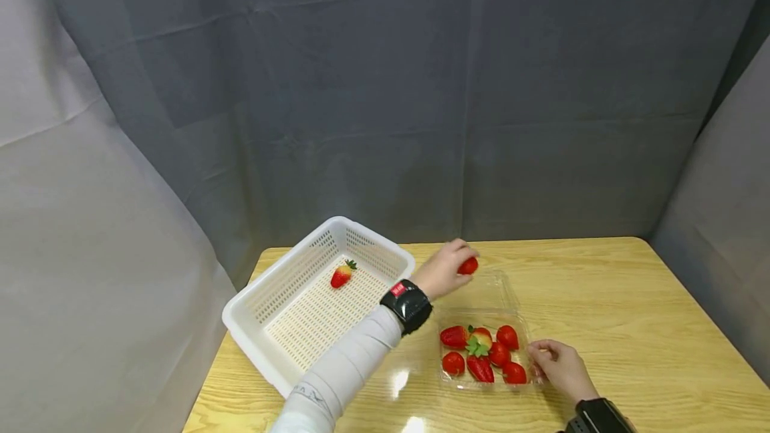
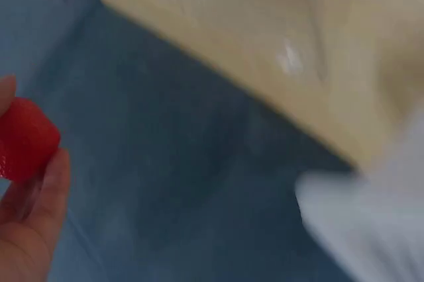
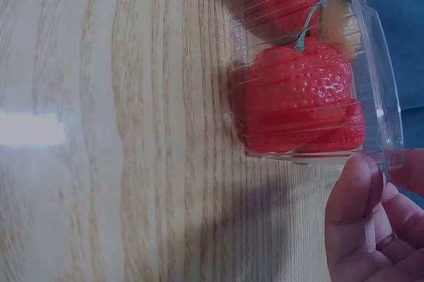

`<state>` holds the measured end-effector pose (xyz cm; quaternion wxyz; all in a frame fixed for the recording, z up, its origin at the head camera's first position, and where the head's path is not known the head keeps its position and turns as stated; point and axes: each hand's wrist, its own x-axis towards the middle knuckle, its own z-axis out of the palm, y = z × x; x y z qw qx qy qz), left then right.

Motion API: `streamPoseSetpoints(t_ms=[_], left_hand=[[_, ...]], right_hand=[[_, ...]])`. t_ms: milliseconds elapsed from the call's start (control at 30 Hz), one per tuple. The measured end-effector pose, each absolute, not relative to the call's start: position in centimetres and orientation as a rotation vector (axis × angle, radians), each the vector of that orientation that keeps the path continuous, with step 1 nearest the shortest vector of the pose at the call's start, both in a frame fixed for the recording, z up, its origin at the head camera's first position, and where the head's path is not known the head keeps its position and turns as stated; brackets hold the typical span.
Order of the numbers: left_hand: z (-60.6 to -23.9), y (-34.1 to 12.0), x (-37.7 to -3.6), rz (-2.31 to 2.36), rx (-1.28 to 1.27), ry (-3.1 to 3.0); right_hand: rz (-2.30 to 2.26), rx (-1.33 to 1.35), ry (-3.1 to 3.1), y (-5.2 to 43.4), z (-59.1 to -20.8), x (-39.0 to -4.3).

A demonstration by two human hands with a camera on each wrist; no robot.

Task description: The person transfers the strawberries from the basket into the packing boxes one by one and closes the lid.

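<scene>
My left hand [image 1: 444, 270] pinches a red strawberry [image 1: 468, 265], raised above the far side of a clear plastic box [image 1: 463, 385]. The left wrist view shows the same strawberry [image 2: 25, 140] between thumb and fingers, at the left edge. With thumb and fingers my right hand [image 1: 561, 367] pinches the box's right rim, seen close in the right wrist view at the box corner [image 3: 391, 156]. Several strawberries lie in the box, among them one with green leaves [image 1: 479, 342]. The box's transparent lid [image 1: 481, 293] lies folded back toward the far side.
A white perforated basket [image 1: 271, 366] stands at the left, angled, with one leafy strawberry [image 1: 341, 276] on its floor. The left forearm crosses over its near right side. Both stand on a wooden table [image 1: 650, 326] with grey cloth [image 1: 373, 99] hanging behind.
</scene>
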<state>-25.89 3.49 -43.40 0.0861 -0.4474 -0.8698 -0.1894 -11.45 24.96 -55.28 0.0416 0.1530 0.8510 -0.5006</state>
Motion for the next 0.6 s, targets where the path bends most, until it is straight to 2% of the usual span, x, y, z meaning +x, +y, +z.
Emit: streamPoseSetpoints(t_ms=[167, 300, 467, 600], left_hand=[[-48.2, 7.2, -21.7, -0.355, -1.529, -2.656], [-52.1, 8.7, -19.5, -0.163, -1.564, -2.739], [-55.6, 9.4, -18.9, -0.042, -1.581, -2.719], [-55.8, 9.4, -19.0, -0.045, -1.604, -2.736]], right_hand=[[-1.546, 0.461, 2.593, 24.8, -55.2, -11.6], [-1.545, 0.454, 2.598, 24.8, -55.2, -11.6], [-1.524, 0.472, 2.605, 24.9, -55.3, -11.6], [-1.518, 0.471, 2.609, 25.0, -55.3, -11.5]])
